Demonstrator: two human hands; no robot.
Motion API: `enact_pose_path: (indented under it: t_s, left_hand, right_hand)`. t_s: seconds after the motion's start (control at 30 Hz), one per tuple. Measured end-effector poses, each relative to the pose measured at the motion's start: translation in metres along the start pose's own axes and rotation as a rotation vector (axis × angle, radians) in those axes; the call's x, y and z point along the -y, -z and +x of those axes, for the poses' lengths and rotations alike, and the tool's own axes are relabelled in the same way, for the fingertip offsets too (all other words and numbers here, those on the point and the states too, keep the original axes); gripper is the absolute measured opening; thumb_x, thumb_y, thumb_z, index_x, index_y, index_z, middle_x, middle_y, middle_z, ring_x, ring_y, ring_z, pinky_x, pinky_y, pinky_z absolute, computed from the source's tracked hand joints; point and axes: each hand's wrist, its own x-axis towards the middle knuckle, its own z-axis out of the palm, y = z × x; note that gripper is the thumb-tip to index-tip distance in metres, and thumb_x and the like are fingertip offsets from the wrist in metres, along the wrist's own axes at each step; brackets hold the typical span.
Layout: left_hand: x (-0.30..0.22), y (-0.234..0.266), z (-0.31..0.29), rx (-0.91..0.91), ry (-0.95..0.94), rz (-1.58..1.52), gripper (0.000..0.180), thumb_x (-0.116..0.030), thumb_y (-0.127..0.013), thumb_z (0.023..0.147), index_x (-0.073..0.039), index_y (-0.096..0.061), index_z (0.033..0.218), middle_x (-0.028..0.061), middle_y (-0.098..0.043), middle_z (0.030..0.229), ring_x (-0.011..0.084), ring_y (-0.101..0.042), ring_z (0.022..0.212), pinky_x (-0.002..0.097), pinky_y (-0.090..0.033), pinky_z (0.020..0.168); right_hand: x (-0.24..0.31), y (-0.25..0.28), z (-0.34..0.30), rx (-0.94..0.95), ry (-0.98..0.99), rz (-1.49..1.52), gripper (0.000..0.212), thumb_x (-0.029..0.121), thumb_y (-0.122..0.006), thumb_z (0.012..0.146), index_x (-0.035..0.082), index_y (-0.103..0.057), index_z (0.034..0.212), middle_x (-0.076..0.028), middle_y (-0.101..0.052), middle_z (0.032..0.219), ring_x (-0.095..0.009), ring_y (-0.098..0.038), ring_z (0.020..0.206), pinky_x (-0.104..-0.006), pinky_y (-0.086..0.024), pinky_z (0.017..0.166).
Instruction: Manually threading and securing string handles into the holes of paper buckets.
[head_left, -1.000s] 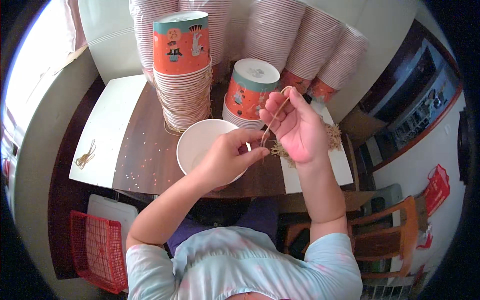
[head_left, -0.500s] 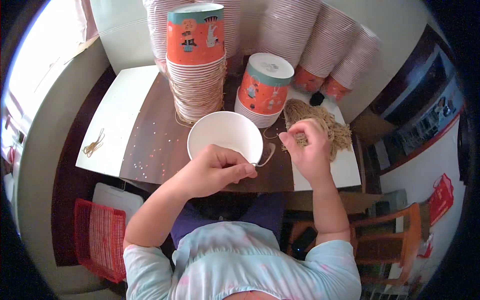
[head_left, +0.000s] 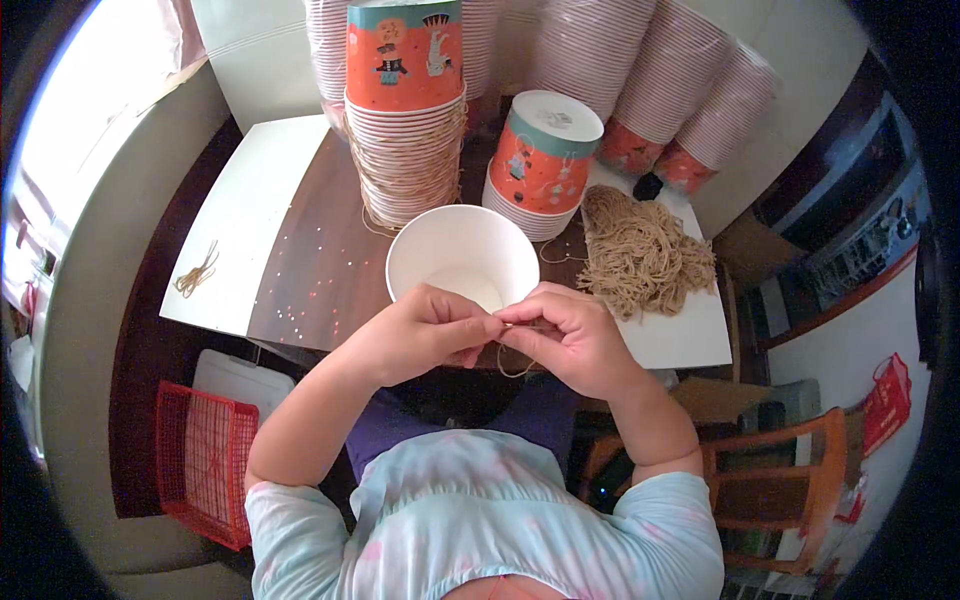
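A white paper cup (head_left: 462, 255) stands open-side up at the near edge of the dark table (head_left: 310, 270). Just in front of it my left hand (head_left: 425, 330) and my right hand (head_left: 565, 335) meet, fingertips pinched together on a thin tan string (head_left: 515, 365) that loops down between them. A heap of the same tan strings (head_left: 640, 250) lies on a white sheet to the right of the cup.
Behind the cup stand a tall stack of orange printed cups (head_left: 405, 110) with strings, a shorter upside-down stack (head_left: 540, 160), and leaning rows of cups (head_left: 640, 80). A white sheet (head_left: 245, 215) holds a small string bundle (head_left: 197, 270). A red basket (head_left: 205, 460) sits on the floor left.
My right hand came down from the string heap to meet my left hand in front of the white cup. Both hands now pinch one string.
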Motion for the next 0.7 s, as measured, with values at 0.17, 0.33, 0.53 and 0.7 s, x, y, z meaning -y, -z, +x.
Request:
enact_pose_path:
  t_s: [0.17,0.33,0.53,0.7]
  left_hand:
    - [0.005,0.003,-0.005,-0.051,0.049,-0.096,0.035,-0.029,-0.049,0.096,0.000,-0.067,0.095,0.0034,-0.062,0.069,0.0071,-0.047,0.054,0.0207,-0.039,0.051]
    - [0.013,0.000,-0.006,-0.027,0.044,-0.150,0.033,-0.027,-0.050,0.096,0.001,-0.067,0.094,0.0040,-0.062,0.071,0.0067,-0.048,0.055,0.0201,-0.040,0.051]
    - [0.019,-0.002,-0.006,-0.044,-0.017,-0.092,0.023,-0.020,-0.054,0.094,0.000,-0.066,0.090,0.0023,-0.062,0.072,0.0056,-0.049,0.057,0.0190,-0.040,0.052]
    - [0.024,-0.005,-0.008,-0.078,-0.068,-0.104,0.018,-0.016,-0.058,0.091,-0.001,-0.065,0.087,0.0013,-0.062,0.073,0.0047,-0.050,0.059,0.0185,-0.041,0.053]
  right_hand:
    - [-0.005,0.000,-0.001,-0.112,0.176,-0.234,0.010,0.004,-0.069,0.078,0.004,-0.065,0.088,-0.008,-0.061,0.079,-0.018,-0.060,0.067,-0.0284,-0.047,0.059]
    - [-0.004,-0.005,-0.002,-0.129,0.209,-0.273,0.013,-0.002,-0.069,0.076,0.003,-0.067,0.087,-0.006,-0.060,0.074,-0.012,-0.057,0.062,-0.0250,-0.044,0.053]
    - [-0.003,-0.007,-0.004,-0.105,0.164,-0.268,0.011,0.004,-0.070,0.076,0.006,-0.065,0.086,-0.008,-0.059,0.076,-0.021,-0.060,0.066,-0.0313,-0.048,0.059]
    - [-0.004,-0.009,-0.006,-0.070,0.146,-0.255,0.010,0.007,-0.070,0.077,0.007,-0.066,0.086,-0.008,-0.058,0.073,-0.022,-0.060,0.065,-0.0317,-0.048,0.058]
